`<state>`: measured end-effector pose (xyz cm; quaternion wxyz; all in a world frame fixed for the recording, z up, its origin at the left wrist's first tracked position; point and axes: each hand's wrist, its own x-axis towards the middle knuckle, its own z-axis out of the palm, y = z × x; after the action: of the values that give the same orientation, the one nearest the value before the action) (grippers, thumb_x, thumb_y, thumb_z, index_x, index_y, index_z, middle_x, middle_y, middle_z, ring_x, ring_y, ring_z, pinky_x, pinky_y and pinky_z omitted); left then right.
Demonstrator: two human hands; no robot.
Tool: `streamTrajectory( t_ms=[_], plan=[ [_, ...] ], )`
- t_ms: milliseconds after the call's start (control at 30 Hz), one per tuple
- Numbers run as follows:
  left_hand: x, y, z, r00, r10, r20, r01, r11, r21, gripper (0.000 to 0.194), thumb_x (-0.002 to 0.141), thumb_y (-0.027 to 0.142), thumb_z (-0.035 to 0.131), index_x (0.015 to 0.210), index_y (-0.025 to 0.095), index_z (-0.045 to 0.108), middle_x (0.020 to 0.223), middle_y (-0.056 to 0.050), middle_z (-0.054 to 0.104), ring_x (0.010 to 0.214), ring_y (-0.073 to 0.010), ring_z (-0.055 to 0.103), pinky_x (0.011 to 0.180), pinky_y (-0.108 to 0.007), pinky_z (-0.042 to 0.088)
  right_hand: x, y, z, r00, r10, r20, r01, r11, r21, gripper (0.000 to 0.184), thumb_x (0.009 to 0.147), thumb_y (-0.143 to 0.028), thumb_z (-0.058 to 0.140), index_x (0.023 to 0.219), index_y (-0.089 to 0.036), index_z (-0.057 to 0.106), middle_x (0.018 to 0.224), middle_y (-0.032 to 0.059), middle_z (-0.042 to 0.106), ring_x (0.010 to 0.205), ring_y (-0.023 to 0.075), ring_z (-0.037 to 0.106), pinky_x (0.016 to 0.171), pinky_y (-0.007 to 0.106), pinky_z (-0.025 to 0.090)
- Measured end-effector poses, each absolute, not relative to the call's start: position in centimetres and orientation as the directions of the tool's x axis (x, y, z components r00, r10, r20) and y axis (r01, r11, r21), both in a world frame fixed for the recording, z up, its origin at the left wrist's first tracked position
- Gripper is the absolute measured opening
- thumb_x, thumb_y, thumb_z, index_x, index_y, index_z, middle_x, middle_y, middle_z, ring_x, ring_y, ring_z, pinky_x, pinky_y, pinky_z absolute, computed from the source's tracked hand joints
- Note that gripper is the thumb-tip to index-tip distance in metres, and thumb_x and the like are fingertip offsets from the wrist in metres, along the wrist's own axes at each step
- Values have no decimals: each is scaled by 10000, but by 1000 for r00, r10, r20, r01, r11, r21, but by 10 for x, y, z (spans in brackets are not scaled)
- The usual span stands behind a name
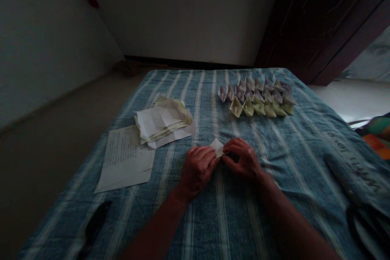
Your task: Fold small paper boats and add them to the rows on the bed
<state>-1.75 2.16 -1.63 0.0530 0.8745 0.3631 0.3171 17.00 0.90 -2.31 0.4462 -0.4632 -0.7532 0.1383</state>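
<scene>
A small folded piece of white paper (217,146) lies at the middle of the cloth, its pointed corner facing away from me. My left hand (199,166) grips its left side, fingers closed and thumb along the near edge. From the other side my right hand (242,156) pinches the right edge between thumb and fingers. The lower part of the paper is partly hidden by my fingers. Beyond my right hand, folded paper boats (258,106) stand in several rows, yellowish ones in front and pale purple ones behind.
Left of my hands lies a stack of creased paper sheets (163,120), beside a printed sheet (126,158). A black-handled object (96,223) rests at the near left, scissors (355,203) at the near right. A striped blue cloth (204,227) covers the table.
</scene>
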Motion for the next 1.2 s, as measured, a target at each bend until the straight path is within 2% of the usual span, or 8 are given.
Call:
streamTrajectory(
  t_ms=[167, 300, 433, 567, 767, 1067, 1200],
  plan=[
    [-14, 25, -14, 522, 659, 542, 596, -736, 322, 235, 947, 277, 469, 874, 175, 667, 870, -65, 715, 851, -197, 640, 768, -359, 487, 169, 9, -24, -205, 805, 556, 598, 553, -580, 70, 743, -184, 627, 798, -202, 667, 819, 51, 654, 804, 198, 586, 731, 339, 495],
    [-13, 26, -13, 518, 656, 549, 592, -738, 324, 221, 939, 281, 487, 841, 177, 655, 853, -60, 717, 837, -201, 645, 758, -356, 494, 168, 11, -29, -172, 812, 558, 652, 518, -553, 93, 746, -139, 608, 773, -205, 668, 849, 59, 655, 839, 202, 575, 754, 335, 501],
    [-17, 26, -16, 535, 638, 554, 587, -752, 299, 161, 905, 289, 551, 928, 167, 652, 963, -89, 724, 897, -223, 657, 797, -386, 505, 167, 12, -31, -176, 802, 571, 681, 518, -517, 110, 734, -119, 604, 761, -201, 673, 889, 71, 656, 877, 214, 573, 782, 349, 502],
    [-21, 24, -18, 509, 628, 589, 623, -741, 251, 202, 880, 167, 528, 1057, 143, 622, 1106, -132, 694, 1003, -239, 648, 893, -431, 494, 167, 11, -30, -172, 807, 565, 688, 509, -518, 132, 708, -94, 607, 748, -205, 666, 913, 69, 656, 890, 216, 575, 777, 345, 503],
    [-22, 25, -19, 475, 666, 575, 685, -690, 234, 140, 835, 103, 532, 886, 173, 643, 1041, -108, 700, 948, -235, 651, 858, -425, 513, 166, 11, -29, -170, 805, 569, 677, 514, -526, 115, 711, -92, 616, 734, -196, 658, 916, 73, 657, 888, 214, 578, 769, 333, 502],
    [-24, 21, -16, 493, 648, 580, 714, -683, 157, 149, 834, 102, 530, 878, 155, 662, 1078, -136, 685, 970, -262, 635, 866, -453, 521, 166, 10, -29, -172, 817, 551, 689, 499, -525, 119, 715, -98, 604, 739, -196, 667, 921, 75, 661, 894, 222, 575, 775, 344, 501],
    [-24, 19, -13, 501, 654, 566, 710, -685, 162, 145, 838, 102, 528, 819, 161, 659, 1063, -129, 684, 947, -254, 636, 855, -433, 531, 166, 9, -28, -169, 820, 547, 685, 497, -533, 125, 717, -100, 605, 743, -204, 669, 928, 72, 660, 895, 223, 576, 775, 346, 504]
  ],
)
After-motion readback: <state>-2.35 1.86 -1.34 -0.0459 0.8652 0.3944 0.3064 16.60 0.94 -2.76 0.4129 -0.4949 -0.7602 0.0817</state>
